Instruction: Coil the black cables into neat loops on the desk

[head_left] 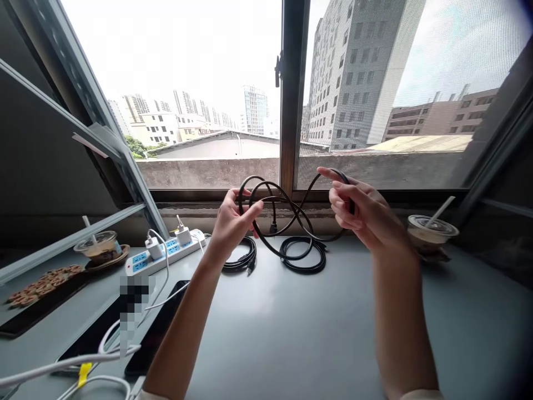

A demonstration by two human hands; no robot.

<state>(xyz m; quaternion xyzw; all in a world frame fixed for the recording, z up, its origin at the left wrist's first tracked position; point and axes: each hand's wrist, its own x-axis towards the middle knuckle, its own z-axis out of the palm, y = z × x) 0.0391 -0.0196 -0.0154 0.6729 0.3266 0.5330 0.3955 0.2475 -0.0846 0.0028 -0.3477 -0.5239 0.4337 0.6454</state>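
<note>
Both hands hold one black cable (pixel 287 214) up in front of the window, looped in loose rings above the grey table (pixel 291 328). My left hand (pixel 233 222) pinches the left loops between thumb and fingers. The right end of the loop is gripped by my right hand (pixel 358 214), its fingers curled round it. A plug end of the cable hangs down in the middle. Below it lie two coiled black cables: one (pixel 241 260) by my left wrist and one (pixel 303 255) under the hanging loops.
A white power strip (pixel 166 255) with two white chargers lies at the left, white leads trailing to dark phones (pixel 158 328). An iced drink cup (pixel 100 247) stands far left, another cup (pixel 431 233) at the right. A tray of snacks (pixel 41 283) sits left.
</note>
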